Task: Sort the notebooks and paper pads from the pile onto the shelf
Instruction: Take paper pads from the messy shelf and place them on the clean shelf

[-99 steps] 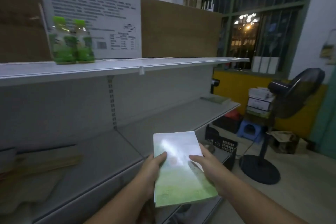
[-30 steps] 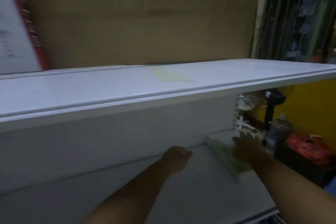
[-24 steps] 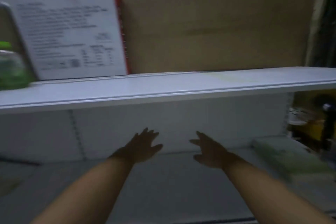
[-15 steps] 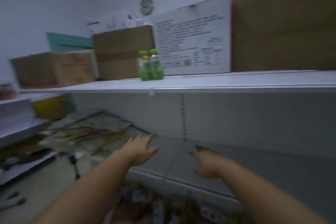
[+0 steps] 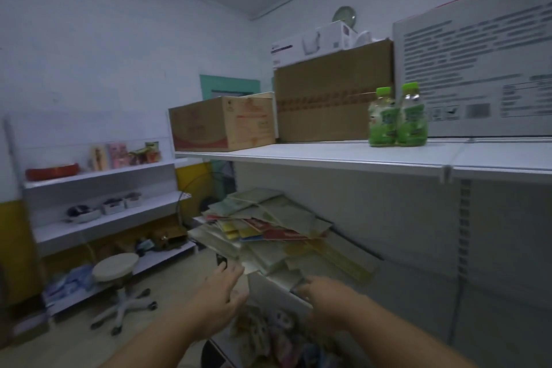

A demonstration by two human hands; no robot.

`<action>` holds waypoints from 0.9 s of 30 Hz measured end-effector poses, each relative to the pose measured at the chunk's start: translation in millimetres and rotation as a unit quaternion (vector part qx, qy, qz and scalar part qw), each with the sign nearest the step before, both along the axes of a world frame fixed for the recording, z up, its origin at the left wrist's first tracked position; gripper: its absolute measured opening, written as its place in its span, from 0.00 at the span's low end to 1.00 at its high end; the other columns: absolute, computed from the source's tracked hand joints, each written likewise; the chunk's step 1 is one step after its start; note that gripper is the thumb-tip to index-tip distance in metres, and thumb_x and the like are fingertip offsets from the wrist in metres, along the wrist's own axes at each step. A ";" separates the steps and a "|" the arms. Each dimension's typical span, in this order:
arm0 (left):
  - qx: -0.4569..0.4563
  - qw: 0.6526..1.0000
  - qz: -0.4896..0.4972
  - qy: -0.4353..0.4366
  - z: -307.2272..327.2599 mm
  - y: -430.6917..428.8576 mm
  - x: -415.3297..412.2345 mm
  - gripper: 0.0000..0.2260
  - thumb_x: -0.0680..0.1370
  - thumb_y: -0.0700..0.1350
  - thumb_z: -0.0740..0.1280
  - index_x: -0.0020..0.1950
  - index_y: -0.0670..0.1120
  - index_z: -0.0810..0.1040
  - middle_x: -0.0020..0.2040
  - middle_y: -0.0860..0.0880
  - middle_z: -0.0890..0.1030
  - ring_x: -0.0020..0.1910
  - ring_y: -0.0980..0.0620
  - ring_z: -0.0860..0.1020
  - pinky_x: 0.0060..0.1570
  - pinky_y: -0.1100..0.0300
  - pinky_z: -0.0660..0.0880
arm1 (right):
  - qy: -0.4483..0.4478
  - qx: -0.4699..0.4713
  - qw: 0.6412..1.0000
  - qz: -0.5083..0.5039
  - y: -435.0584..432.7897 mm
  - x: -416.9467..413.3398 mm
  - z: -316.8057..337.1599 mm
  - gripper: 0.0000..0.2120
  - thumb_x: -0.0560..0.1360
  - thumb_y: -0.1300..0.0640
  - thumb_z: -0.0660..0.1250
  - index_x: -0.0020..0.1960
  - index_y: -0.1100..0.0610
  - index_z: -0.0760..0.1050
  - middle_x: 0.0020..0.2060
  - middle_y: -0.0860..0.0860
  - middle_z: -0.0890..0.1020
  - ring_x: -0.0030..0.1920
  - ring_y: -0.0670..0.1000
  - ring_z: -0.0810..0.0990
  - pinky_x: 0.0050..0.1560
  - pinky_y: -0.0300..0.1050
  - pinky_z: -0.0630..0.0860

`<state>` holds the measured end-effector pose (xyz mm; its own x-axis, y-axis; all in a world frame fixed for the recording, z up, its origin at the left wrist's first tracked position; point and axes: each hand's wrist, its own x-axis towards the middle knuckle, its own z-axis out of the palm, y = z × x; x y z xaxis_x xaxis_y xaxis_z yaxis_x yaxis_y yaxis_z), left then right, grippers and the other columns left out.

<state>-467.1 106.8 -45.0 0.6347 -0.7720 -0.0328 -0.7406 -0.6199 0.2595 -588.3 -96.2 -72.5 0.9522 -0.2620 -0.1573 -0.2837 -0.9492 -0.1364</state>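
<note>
Pile (image 5: pixel 268 227) sprawls lengthwise along shelf (image 5: pixel 343 158).

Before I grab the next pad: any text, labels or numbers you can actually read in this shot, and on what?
None can be read.
White carton: rows of print, blurred.
White box: dark strip, too small to read.
Brown box: red print, blurred.
Green bottles: labels blurred.
Notebook pile: covers unreadable.

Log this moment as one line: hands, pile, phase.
left hand: empty, open | right hand: empty, at pile edge | messy pile of notebooks and paper pads: on white metal shelf | phase: reaching
</note>
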 end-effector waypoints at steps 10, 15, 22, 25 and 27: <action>0.005 0.992 0.043 -0.121 40.2 -50.5 153.4 0.27 0.81 0.58 0.54 0.78 0.50 0.54 0.78 0.49 0.54 0.77 0.51 0.52 0.75 0.53 0.54 | -0.104 0.023 0.993 -0.057 -91.9 153.2 21.1 0.19 0.72 0.47 0.62 0.62 0.49 0.73 0.59 0.53 0.78 0.55 0.55 0.79 0.50 0.43 0.75; 0.044 0.988 0.015 -0.148 29.1 -66.7 194.6 0.26 0.81 0.58 0.53 0.78 0.52 0.54 0.78 0.50 0.54 0.77 0.51 0.49 0.75 0.52 0.50 | -0.148 0.008 0.988 -0.045 -104.8 209.9 17.7 0.21 0.74 0.47 0.65 0.64 0.52 0.71 0.60 0.54 0.76 0.57 0.55 0.77 0.53 0.44 0.74; 0.008 0.992 -0.032 -0.123 28.1 -93.1 287.6 0.24 0.81 0.58 0.54 0.75 0.51 0.63 0.76 0.49 0.62 0.75 0.51 0.57 0.71 0.55 0.56 | -0.183 -0.069 0.981 -0.008 -101.6 299.9 25.2 0.24 0.77 0.51 0.60 0.72 0.55 0.63 0.70 0.54 0.65 0.67 0.56 0.66 0.65 0.50 0.68; -0.010 0.991 -0.058 -0.116 30.3 -109.0 337.4 0.24 0.80 0.59 0.55 0.74 0.50 0.64 0.76 0.49 0.62 0.75 0.51 0.59 0.71 0.55 0.57 | -0.192 -0.096 0.977 -0.018 -103.9 338.5 22.8 0.25 0.78 0.51 0.59 0.74 0.56 0.60 0.75 0.56 0.57 0.73 0.56 0.59 0.70 0.49 0.62; -0.048 0.993 -0.070 -0.083 28.8 -120.6 372.9 0.24 0.80 0.58 0.57 0.73 0.50 0.66 0.74 0.49 0.65 0.73 0.51 0.63 0.69 0.57 0.62 | -0.201 -0.125 0.971 -0.041 -106.5 362.4 20.1 0.26 0.79 0.51 0.58 0.75 0.55 0.58 0.76 0.56 0.53 0.75 0.55 0.54 0.72 0.49 0.57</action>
<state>-94.2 -13.8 -16.2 0.5111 -0.8477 0.1423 -0.8555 -0.4858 0.1792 -225.8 -202.7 -52.4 0.8977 -0.3225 0.3002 -0.3322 -0.9430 -0.0197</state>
